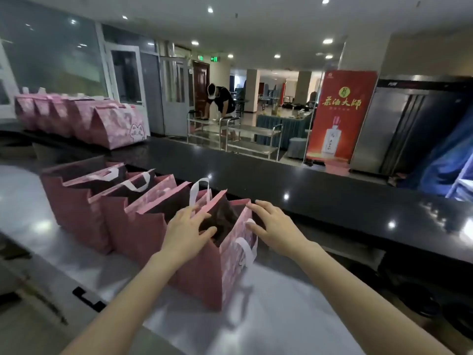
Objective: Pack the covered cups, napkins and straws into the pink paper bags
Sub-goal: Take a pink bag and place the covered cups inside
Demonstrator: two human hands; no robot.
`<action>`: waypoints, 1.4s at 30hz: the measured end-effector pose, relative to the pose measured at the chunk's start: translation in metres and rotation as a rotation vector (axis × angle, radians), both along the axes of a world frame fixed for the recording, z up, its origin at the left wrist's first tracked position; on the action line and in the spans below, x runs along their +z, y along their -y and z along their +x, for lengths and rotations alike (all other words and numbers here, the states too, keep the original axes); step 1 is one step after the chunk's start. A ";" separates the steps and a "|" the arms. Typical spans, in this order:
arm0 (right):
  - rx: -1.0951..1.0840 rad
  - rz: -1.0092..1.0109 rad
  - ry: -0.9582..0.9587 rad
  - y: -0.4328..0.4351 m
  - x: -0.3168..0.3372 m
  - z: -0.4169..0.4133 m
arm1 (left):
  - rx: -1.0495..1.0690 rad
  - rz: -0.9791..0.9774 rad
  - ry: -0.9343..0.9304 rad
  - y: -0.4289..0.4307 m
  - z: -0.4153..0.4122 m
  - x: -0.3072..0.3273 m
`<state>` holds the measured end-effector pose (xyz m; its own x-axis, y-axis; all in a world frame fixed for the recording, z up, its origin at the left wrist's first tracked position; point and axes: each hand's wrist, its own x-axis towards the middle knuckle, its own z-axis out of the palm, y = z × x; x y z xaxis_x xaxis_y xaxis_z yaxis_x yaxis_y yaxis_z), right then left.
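Bags first: I've got both hands at the mouth of the nearest pink bag (230, 272), centre of the frame, standing on the steel counter (281, 316). My left hand (185, 230) lies with fingers spread over the left rim, thumb dipping into the opening. My right hand (272, 226) rests straight-fingered on the right rim, beside a white handle (247, 248). Neither pinches anything that I can see. Inside it's dark, so I can't tell what it holds. More open bags (76, 206) line up to the left, and a row of closed bags (115, 129) sits upper left, finished by the look of them. No cups, napkins or straws in sight; I judge the open ones are what's left.
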<state>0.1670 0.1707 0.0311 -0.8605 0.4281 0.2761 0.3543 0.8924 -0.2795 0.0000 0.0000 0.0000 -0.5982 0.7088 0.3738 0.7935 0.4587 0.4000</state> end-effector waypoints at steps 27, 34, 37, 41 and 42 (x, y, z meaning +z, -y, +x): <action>0.002 0.164 -0.021 -0.050 -0.060 0.092 | -0.035 -0.141 0.060 -0.049 0.082 -0.031; -0.024 0.074 -0.042 -0.053 -0.075 0.184 | -0.069 -0.037 -0.144 -0.063 0.153 -0.034; -0.085 0.002 -0.029 -0.058 -0.079 0.221 | -0.094 -0.045 -0.195 -0.070 0.168 -0.032; -0.187 -0.145 0.241 -0.071 -0.086 0.287 | -0.136 -0.063 -0.233 -0.078 0.181 -0.033; -0.207 -0.151 0.337 -0.074 -0.090 0.303 | -0.147 -0.070 -0.245 -0.080 0.184 -0.033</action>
<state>0.4705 0.2443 -0.0590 -0.7835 0.6156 -0.0850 0.6158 0.7507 -0.2392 0.1840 0.0805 -0.0333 -0.3854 0.8101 0.4418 0.9224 0.3515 0.1602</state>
